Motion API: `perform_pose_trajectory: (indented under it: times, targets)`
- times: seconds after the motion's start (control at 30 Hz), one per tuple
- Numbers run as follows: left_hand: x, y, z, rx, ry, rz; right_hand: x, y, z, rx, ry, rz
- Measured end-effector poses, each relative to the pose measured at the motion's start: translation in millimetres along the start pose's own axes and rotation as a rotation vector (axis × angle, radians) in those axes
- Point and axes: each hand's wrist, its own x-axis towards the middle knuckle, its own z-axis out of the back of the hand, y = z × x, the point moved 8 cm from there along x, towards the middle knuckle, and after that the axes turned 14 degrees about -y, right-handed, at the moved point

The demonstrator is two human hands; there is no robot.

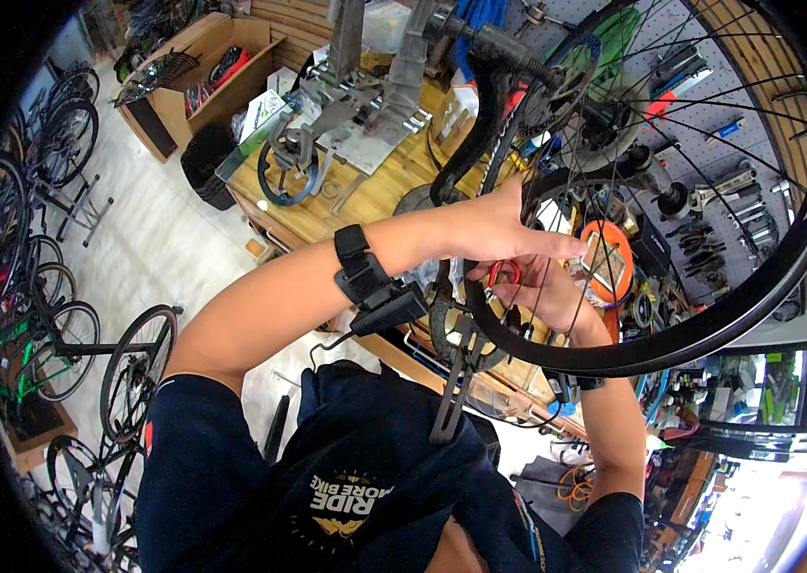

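A spoked bicycle wheel with a black rim (604,360) fills the upper right, held in a dark metal truing stand (487,124). My left hand (484,227) reaches in among the spokes, its thumb and index finger stretched apart; the other fingers are partly hidden. Just below it, my right hand (548,291) comes in from the other side behind the wheel's lower edge. Between its fingers it grips a red loop-shaped spoke wrench (503,275), close to the rim. A slotted metal bar (451,396) of the stand points toward my chest.
Behind the stand is a wooden workbench (365,215) with a vise-like metal fixture (356,124). Tools hang on a grey pegboard (723,91). An orange round dish (613,272) lies beyond the spokes. Several bicycles (69,344) line the left, near a cardboard box (222,57) and black bin (208,167).
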Motion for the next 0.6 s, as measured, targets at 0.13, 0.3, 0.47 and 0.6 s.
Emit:
perform_pose_trajectory:
  times: [0.13,0.3,0.47,0.6]
  targets:
    - [-6,8,-6,-0.109,0.045,0.158,0,1,-8,0.060,0.073,-0.102]
    - [1,-2,0,-0.174,-0.072,-0.104,-6,22,-20,0.026,0.046,-0.087]
    - [-17,-26,-4,-0.207,0.067,0.102,1,4,-15,0.253,0.281,-0.150]
    - [-9,-15,-3,-0.208,-0.036,0.011,-2,16,-22,0.050,0.211,-0.171]
